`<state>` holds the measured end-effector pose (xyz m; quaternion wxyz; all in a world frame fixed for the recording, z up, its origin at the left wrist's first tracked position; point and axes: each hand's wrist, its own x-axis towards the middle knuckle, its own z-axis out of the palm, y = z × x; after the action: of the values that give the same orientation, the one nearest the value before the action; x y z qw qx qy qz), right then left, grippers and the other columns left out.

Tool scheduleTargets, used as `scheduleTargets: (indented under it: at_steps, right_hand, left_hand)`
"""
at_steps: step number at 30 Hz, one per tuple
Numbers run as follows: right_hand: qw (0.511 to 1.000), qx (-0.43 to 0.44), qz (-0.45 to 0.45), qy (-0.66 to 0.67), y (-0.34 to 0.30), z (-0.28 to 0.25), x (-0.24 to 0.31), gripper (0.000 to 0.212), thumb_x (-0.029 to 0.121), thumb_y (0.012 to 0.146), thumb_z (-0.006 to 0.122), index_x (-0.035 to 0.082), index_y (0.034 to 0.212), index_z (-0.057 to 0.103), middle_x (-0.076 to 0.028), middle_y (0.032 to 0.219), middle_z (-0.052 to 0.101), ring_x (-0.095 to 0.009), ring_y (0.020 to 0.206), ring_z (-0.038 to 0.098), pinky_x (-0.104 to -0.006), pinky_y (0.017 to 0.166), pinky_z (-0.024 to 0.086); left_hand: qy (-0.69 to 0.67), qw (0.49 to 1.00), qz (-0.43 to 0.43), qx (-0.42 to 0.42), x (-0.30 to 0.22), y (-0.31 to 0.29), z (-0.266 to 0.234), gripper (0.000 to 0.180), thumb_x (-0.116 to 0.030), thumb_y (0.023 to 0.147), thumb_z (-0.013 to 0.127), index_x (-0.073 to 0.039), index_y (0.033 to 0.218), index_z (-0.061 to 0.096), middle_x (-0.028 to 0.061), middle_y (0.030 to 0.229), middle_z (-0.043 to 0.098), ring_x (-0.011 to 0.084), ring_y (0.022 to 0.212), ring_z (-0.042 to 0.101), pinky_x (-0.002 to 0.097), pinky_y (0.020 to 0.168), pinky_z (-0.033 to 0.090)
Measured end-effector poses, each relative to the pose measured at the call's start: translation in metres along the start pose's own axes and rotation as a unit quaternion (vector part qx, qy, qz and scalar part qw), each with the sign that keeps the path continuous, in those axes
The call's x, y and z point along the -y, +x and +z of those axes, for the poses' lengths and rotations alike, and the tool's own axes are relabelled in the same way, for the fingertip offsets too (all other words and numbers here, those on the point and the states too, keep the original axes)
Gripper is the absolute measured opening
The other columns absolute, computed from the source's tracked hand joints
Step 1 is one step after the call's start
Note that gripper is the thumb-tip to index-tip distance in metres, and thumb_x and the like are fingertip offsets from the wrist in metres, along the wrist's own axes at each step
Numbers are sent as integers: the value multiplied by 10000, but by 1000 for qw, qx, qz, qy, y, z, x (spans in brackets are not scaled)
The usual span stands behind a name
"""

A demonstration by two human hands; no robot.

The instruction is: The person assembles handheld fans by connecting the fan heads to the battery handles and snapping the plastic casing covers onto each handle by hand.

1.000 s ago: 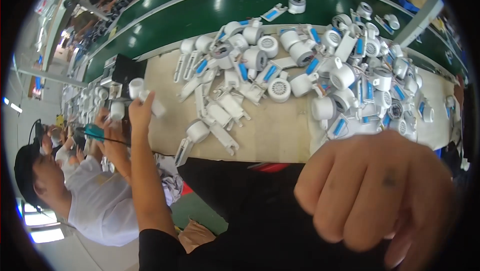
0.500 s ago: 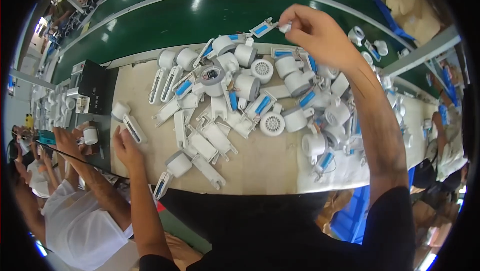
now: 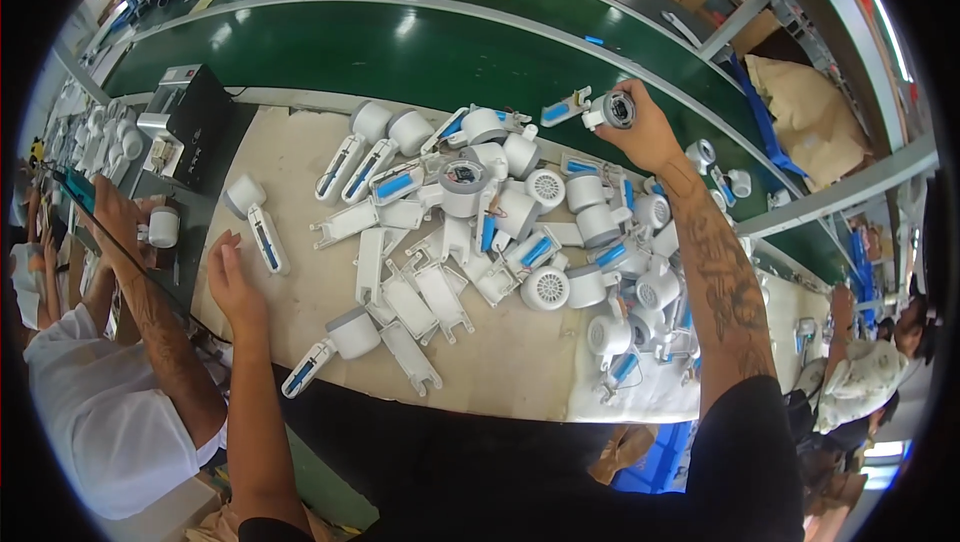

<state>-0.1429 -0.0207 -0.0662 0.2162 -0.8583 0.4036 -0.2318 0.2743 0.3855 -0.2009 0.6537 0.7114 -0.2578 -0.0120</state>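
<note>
My right hand (image 3: 643,132) is closed around the round grey-rimmed head of a white handheld fan (image 3: 612,110), held out over the far edge of the table. Its open end faces up, showing dark parts inside. A handle with a blue battery (image 3: 567,110) extends to its left. My left hand (image 3: 237,287) is empty, its fingers apart, just above the mat at the left. Closest to it lies a white fan (image 3: 267,239) with a slim dark strip along its handle. Another similar fan (image 3: 350,334) rests near the front edge.
A heap of white fans (image 3: 515,212) with blue batteries covers the middle and right of the mat. Loose white handle covers (image 3: 410,302) lie before it. A black box machine (image 3: 190,132) stands at left, beside a co-worker's hand (image 3: 115,214) with a teal tool. Beyond runs a green conveyor (image 3: 400,42).
The view has shifted. My right hand has raised and turned the fan, so its round head now shows in the fingers. My left hand remains empty beside the same fan.
</note>
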Motion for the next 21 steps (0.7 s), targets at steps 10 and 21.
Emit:
scheduleTargets:
  at_steps: [10,21]
  right_hand:
    - [938,121,-37,324,-134,-49,145,692,-72,650,733,71,1278,481,-83,1260,583,-164,1172,568,-311,1004,465]
    - [856,139,76,493,-213,-4,132,726,69,783,839,52,1371,414,-45,1212,573,-154,1123,569,-320,902,517]
  left_hand:
    - [-364,815,-214,398,-184,-114,119,463,-368,1037,462,14,1273,579,136,1173,643,235,1161,581,371,1036,409]
    - [-348,689,-352,530,-228,-140,117,448,-298,1016,444,-14,1362,451,187,1124,680,325,833,725,417,718,612]
